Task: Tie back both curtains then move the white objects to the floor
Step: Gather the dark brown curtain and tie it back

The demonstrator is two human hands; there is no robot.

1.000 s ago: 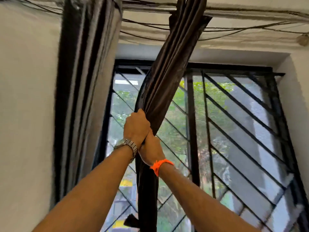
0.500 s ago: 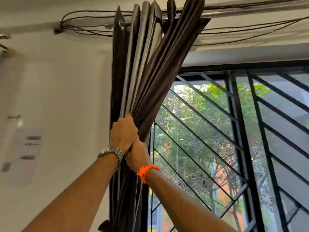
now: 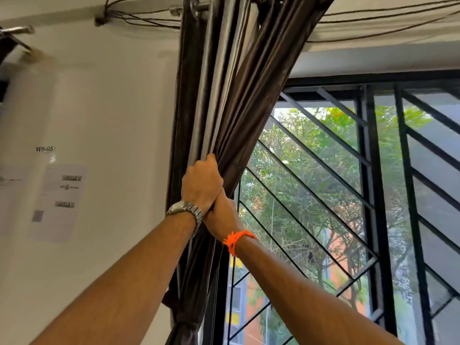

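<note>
My left hand (image 3: 201, 184) and right hand (image 3: 221, 215) clench the dark brown curtain (image 3: 224, 95), its glossy folds bunched together, hanging from the rod (image 3: 199, 7) beside the window's (image 3: 361, 195) left edge.

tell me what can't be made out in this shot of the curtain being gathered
- Head view: right hand fingers, hidden behind the left hand and curtain folds, so its grip is unclear.
- Curtain rod, cut off by the top edge.
- Curtain's lower end, cut off by the bottom edge.
- Wall papers: print too blurred to read.
- Any tie-back, second curtain, white objects: not in view.
</note>
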